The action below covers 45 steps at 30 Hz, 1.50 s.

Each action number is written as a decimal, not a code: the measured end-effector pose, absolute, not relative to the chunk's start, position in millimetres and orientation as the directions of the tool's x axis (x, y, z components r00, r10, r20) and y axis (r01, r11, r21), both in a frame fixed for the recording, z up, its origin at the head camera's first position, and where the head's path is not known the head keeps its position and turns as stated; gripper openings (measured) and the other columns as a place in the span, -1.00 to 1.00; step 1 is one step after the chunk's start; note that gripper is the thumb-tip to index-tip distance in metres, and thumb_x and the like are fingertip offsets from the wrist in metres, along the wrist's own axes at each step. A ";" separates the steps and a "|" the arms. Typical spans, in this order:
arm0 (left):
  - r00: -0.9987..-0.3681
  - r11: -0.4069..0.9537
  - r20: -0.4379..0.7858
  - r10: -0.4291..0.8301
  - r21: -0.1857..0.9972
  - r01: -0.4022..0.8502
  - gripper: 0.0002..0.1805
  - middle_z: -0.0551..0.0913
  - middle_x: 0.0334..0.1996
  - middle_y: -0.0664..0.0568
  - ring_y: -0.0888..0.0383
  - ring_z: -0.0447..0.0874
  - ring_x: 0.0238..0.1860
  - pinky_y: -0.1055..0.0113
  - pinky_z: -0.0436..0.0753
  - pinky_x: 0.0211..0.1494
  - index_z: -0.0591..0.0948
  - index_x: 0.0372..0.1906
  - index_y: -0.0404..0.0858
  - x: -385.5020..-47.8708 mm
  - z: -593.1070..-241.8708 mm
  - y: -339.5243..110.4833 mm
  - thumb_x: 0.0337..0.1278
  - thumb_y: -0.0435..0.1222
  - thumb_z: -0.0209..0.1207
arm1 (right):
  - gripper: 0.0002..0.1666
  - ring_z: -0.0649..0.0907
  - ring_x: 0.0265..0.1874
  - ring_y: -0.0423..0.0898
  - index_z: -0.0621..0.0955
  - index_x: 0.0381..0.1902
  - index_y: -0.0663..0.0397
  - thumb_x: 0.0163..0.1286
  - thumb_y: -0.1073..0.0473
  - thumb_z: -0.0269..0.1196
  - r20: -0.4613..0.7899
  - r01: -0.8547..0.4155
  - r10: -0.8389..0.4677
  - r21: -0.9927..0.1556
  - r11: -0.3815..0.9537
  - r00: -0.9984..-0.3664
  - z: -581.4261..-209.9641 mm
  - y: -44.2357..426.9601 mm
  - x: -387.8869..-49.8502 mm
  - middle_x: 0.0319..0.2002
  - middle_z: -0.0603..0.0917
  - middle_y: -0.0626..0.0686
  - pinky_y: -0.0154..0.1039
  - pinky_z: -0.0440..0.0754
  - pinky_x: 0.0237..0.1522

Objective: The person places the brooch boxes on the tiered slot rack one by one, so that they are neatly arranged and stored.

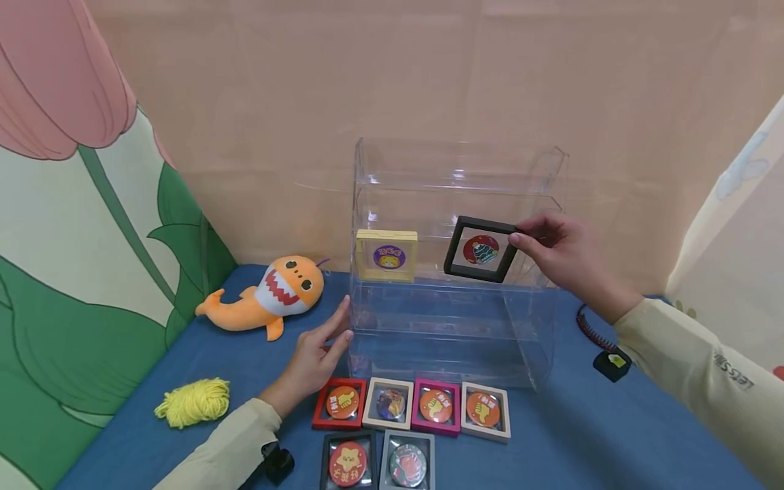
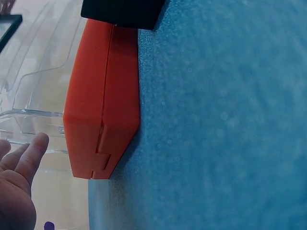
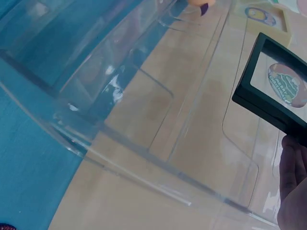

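Observation:
My right hand [image 1: 566,255] pinches the right edge of a black square display frame [image 1: 480,250], slightly tilted, with a round red badge inside. It is held in front of the clear tiered plastic rack [image 1: 429,316], at the height of a middle tier. On that tier's left end stands a pale yellow frame [image 1: 387,273] with a purple badge. My left hand [image 1: 309,364] has its fingers extended at the rack's left side. In the left wrist view, a red frame [image 2: 100,105] fills the middle, with the left hand's fingers [image 2: 32,155] near the rack.
Before the rack lie a white frame [image 1: 388,423], a magenta frame [image 1: 435,429], another white frame [image 1: 486,432], a black frame [image 1: 348,439] and a grey frame [image 1: 407,439]. An orange shark plush [image 1: 245,316] and yellow yarn [image 1: 194,403] lie left; a black device [image 1: 611,365] lies right.

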<state>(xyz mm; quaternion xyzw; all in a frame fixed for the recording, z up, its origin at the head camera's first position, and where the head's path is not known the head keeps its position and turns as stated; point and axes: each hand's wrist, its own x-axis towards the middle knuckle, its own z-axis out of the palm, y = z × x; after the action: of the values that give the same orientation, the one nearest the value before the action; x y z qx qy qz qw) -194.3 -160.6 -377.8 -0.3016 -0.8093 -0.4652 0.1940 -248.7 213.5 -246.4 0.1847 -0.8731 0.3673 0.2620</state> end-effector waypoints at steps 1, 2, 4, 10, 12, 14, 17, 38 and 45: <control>-0.743 0.383 0.594 0.308 0.637 0.669 -0.37 0.36 0.22 -0.37 -0.22 0.45 0.13 0.13 0.62 -0.13 0.20 0.37 -0.49 -193.6 -377.1 -160.5 0.20 -0.57 0.09 | -0.75 0.66 -0.39 -0.08 0.64 -0.16 0.20 0.28 0.15 0.31 0.595 -0.513 -0.127 -0.543 0.665 -0.794 -246.4 211.5 -250.3 -0.28 0.67 0.10 -0.52 0.58 -0.37; -0.742 0.379 0.595 0.308 0.639 0.669 -0.37 0.36 0.22 -0.38 -0.23 0.45 0.13 0.12 0.63 -0.14 0.20 0.37 -0.49 -193.0 -376.4 -160.3 0.20 -0.58 0.09 | -0.75 0.66 -0.39 -0.07 0.64 -0.17 0.20 0.27 0.15 0.31 0.599 -0.515 -0.126 -0.541 0.665 -0.791 -246.6 209.4 -251.9 -0.29 0.67 0.11 -0.52 0.57 -0.38; -0.740 0.376 0.598 0.307 0.639 0.671 -0.37 0.36 0.21 -0.38 -0.23 0.45 0.12 0.12 0.63 -0.16 0.20 0.36 -0.49 -192.4 -376.1 -160.1 0.20 -0.58 0.09 | -0.76 0.67 -0.39 -0.05 0.65 -0.18 0.20 0.26 0.16 0.32 0.606 -0.521 -0.124 -0.540 0.661 -0.786 -247.0 205.4 -254.9 -0.30 0.68 0.11 -0.52 0.57 -0.37; -0.735 0.374 0.610 0.297 0.634 0.677 -0.38 0.38 0.21 -0.36 -0.21 0.47 0.11 0.13 0.64 -0.17 0.22 0.36 -0.49 -193.3 -378.1 -160.6 0.19 -0.57 0.10 | -0.76 0.66 -0.35 -0.04 0.66 -0.16 0.21 0.25 0.19 0.33 0.626 -0.560 -0.151 -0.530 0.636 -0.765 -247.9 195.1 -263.3 -0.29 0.69 0.09 -0.54 0.57 -0.31; -0.730 0.372 0.616 0.297 0.629 0.682 -0.37 0.38 0.21 -0.35 -0.21 0.47 0.12 0.12 0.64 -0.17 0.21 0.37 -0.48 -195.9 -381.2 -161.1 0.19 -0.58 0.10 | -0.77 0.66 -0.34 -0.05 0.66 -0.16 0.20 0.25 0.20 0.33 0.627 -0.566 -0.159 -0.528 0.633 -0.763 -248.5 192.3 -265.4 -0.29 0.69 0.09 -0.54 0.57 -0.30; -0.721 0.366 0.625 0.299 0.623 0.691 -0.35 0.37 0.23 -0.31 -0.17 0.47 0.13 0.14 0.64 -0.16 0.20 0.39 -0.43 -202.1 -388.7 -163.1 0.20 -0.56 0.10 | -0.77 0.66 -0.35 -0.04 0.66 -0.16 0.20 0.25 0.21 0.32 0.621 -0.570 -0.167 -0.537 0.622 -0.766 -249.4 189.6 -267.1 -0.29 0.69 0.09 -0.52 0.58 -0.31; -0.717 0.363 0.629 0.299 0.620 0.695 -0.34 0.36 0.26 -0.25 -0.12 0.46 0.15 0.17 0.63 -0.15 0.19 0.41 -0.36 -208.8 -397.8 -165.9 0.22 -0.54 0.10 | -0.77 0.67 -0.36 -0.02 0.65 -0.16 0.20 0.24 0.21 0.33 0.612 -0.569 -0.179 -0.534 0.625 -0.771 -251.4 185.2 -267.6 -0.29 0.68 0.10 -0.51 0.59 -0.34; -0.747 0.353 0.583 0.320 0.658 0.665 -0.37 0.32 0.26 -0.33 -0.17 0.42 0.17 0.16 0.62 -0.11 0.17 0.39 -0.45 -194.0 -377.2 -162.5 0.25 -0.53 0.07 | -0.76 0.66 -0.37 -0.05 0.64 -0.17 0.13 0.27 0.13 0.31 0.562 -0.533 -0.213 -0.498 0.684 -0.799 -262.4 179.6 -267.2 -0.28 0.66 0.05 -0.29 0.66 -0.33; -0.747 0.358 0.588 0.310 0.656 0.665 -0.38 0.33 0.25 -0.32 -0.18 0.43 0.16 0.15 0.62 -0.12 0.18 0.38 -0.46 -193.2 -377.0 -162.1 0.24 -0.54 0.08 | -0.74 0.67 -0.34 -0.04 0.64 -0.14 0.12 0.28 0.10 0.30 0.553 -0.535 -0.221 -0.509 0.674 -0.804 -262.8 177.2 -265.2 -0.27 0.66 0.05 -0.18 0.68 -0.28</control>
<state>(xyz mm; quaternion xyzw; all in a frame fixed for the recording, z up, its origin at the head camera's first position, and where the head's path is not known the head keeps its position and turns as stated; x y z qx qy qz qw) -193.2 -162.1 -377.0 -0.3036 -0.8029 -0.4784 0.1853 -265.2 177.2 -262.8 0.2135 -0.8856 0.3428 0.2294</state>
